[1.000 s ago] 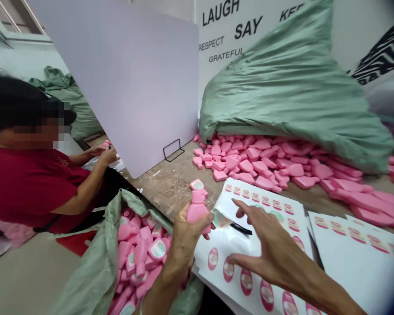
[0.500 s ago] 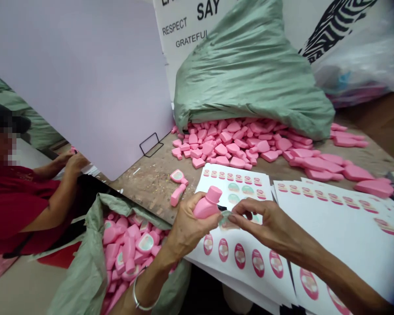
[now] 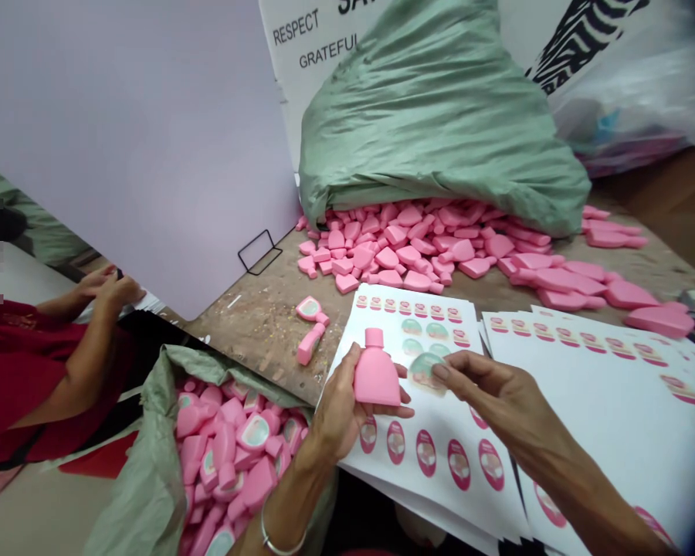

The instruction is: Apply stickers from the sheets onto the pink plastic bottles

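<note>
At the far left, a person in a dark red shirt [image 3: 28, 371] is cut off by the frame edge; what that person's hands hold is too small to identify. A pale lilac flat panel [image 3: 133, 147], its top out of frame, stands behind a black wire stand [image 3: 259, 253]. Below, an open grey-green cloth sack [image 3: 156, 448] contains pink plastic bottles, the lower ones cut off or buried. Two small pink labelled pieces [image 3: 309, 344] lie on the brown worktop [image 3: 255, 316].

The left hand [image 3: 339, 409] grasps a smooth pink bottle with a cap [image 3: 376, 374], upright above the near label sheets; its rear face is hidden. Just beside it, the right hand [image 3: 498, 394] pinches a translucent green rounded sticker [image 3: 425, 372] between thumb and fingers, the thumb covering its right side. Its print is unreadable.

The white label sheets [image 3: 405, 471] lie beneath both hands. Behind, a green cloth sack [image 3: 440, 131] covers the rear of a pink bottle pile [image 3: 388, 251]. At right, the forearm hides part of a second sheet stack [image 3: 614, 401].
</note>
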The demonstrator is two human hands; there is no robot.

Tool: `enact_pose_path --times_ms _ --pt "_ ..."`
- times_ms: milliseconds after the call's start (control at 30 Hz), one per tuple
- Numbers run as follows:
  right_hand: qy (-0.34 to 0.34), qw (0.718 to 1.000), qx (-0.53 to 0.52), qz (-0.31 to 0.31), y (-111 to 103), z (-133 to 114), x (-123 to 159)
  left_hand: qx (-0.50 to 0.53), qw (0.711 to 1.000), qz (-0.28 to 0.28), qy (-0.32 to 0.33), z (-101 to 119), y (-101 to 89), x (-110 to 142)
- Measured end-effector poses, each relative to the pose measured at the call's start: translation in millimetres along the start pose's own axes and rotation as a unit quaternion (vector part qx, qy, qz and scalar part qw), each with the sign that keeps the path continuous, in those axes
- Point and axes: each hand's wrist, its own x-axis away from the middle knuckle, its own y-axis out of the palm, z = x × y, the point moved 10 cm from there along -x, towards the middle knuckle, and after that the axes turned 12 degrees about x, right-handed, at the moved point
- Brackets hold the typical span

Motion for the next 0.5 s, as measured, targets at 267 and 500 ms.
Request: enact_pose_path --times_ms 267,500 --pt "-0.05 0.997 0.014 -0.061 35.4 -21.2 -4.1 -0.028 0.999 0.008 -0.045 -10.9 -2.8 1.0" --pt "-0.071 0.995 0.044 -0.062 41.6 -28.2 -1.8 -0.037 0.998 -0.008 -0.042 -8.9 2.2 1.2"
